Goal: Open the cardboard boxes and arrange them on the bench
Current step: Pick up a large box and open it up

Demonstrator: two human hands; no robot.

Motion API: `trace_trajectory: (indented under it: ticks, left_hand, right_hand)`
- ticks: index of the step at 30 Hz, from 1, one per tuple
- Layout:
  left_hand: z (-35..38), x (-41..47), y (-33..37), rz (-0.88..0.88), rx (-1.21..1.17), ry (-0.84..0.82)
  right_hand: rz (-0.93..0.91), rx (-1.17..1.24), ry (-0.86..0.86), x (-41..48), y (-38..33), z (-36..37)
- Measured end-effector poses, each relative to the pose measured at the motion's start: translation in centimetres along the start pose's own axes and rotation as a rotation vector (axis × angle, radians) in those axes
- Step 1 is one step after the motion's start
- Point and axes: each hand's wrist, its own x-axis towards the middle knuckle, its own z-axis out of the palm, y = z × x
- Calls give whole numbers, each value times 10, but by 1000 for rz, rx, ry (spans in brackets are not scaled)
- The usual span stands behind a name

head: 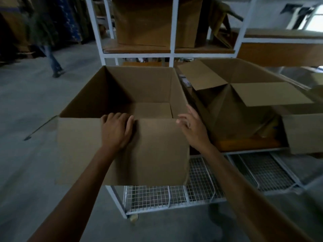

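A large open cardboard box (153,154) stands at the left end of the bench (244,143), its top flaps spread and its inside bare. My left hand (116,130) grips the top edge of the near wall, fingers hooked over the rim. My right hand (193,125) hovers with fingers spread at the box's near right corner, holding nothing. A second open box (232,109) sits to the right on the bench, its flaps partly folded inward.
White metal shelving (172,55) behind carries more cardboard boxes (145,23). A wire-mesh shelf (201,186) lies under the bench. A person (52,55) walks on the concrete floor at far left. Another box side (304,133) shows at right.
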Motion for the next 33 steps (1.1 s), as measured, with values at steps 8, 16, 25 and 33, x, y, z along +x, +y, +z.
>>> trace_trajectory:
  ticks: [8,16,25,33]
  left_hand:
    - [4,-54,158,177,-579,-37]
    - [33,-134,329,72,-880,-238]
    - [77,-202,468,58,-1043,-484]
    - [124,-184,532,79,-1064,-550]
  right_hand:
    - [172,267,103,-123,42,-94]
    - [406,395,357,-249,122,-207]
    - [562,399,503,-325,204,-270]
    - [635,395,546,-315,267,-310]
